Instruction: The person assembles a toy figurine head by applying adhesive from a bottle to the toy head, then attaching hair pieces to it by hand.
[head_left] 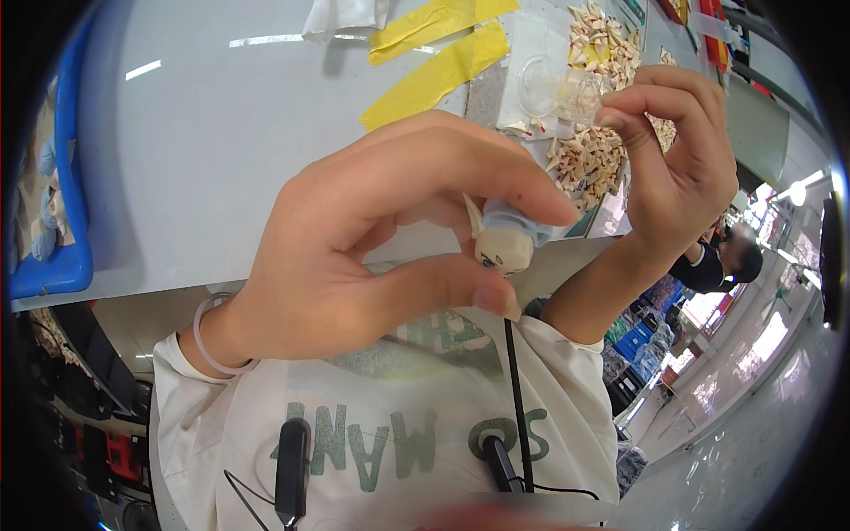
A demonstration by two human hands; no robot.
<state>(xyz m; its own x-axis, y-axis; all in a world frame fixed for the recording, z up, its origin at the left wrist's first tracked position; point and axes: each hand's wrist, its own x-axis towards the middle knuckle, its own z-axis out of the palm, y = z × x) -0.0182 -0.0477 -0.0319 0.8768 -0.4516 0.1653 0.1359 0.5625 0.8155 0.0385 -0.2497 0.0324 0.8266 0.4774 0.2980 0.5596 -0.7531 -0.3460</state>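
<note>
In my left hand [354,239] is a small doll head [505,248], pinched between thumb and fingers. It has pale cream skin, light blue hair, a painted eye and one long pointed ear. My right hand [677,150] reaches over the table's right part, thumb and forefinger pressed together at the side of a small clear cup [580,96]. Whether they grip the cup or a tiny piece by it cannot be made out. Around and under that hand lie many loose cream pointed ear pieces [591,164], some with reddish ends.
Yellow tape strips [434,75] cross the white table [204,115], with a white cloth [345,16] behind them. At the left edge stands a blue tray [75,221] holding blue-haired heads. A black cable [516,398] hangs before my shirt. Another person [735,257] is farther right.
</note>
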